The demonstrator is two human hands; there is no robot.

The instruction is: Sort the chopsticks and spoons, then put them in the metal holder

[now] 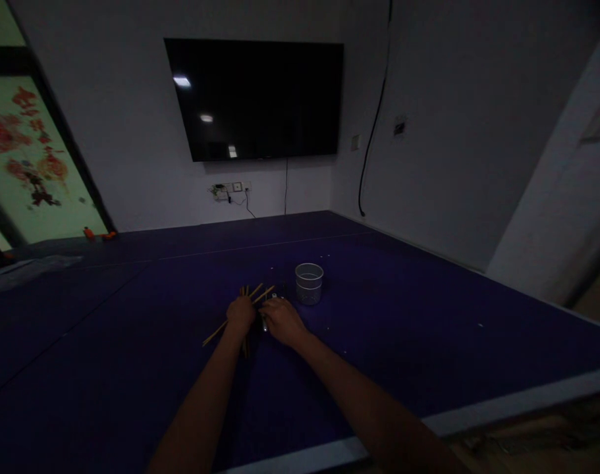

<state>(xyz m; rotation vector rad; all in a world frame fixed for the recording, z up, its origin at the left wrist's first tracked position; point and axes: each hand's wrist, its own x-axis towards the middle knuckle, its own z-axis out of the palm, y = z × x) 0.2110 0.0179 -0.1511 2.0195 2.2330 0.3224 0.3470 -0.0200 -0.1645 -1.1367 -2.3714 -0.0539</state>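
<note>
A bundle of thin yellow-brown chopsticks [245, 343] is closed in my left hand [241, 315], their ends pointing out at several angles. One chopstick [213, 334] slants out to the lower left. My right hand [284, 320] is beside it on the right, fingers pinched together near the chopstick tips. A small shiny silver piece [265, 324] shows under those fingers; its kind is too dark to make out. Just beyond my right hand stands an upright grey metal cup [309, 289] with a wide round rim and holes low in its wall.
Both hands work over a dark blue platform [408, 355] with a pale front edge [517, 395]. Tiny white bits [480, 324] lie scattered on it. Clear plastic [37, 270] and orange items [99, 234] are at the far left. A television [265, 99] hangs on the wall.
</note>
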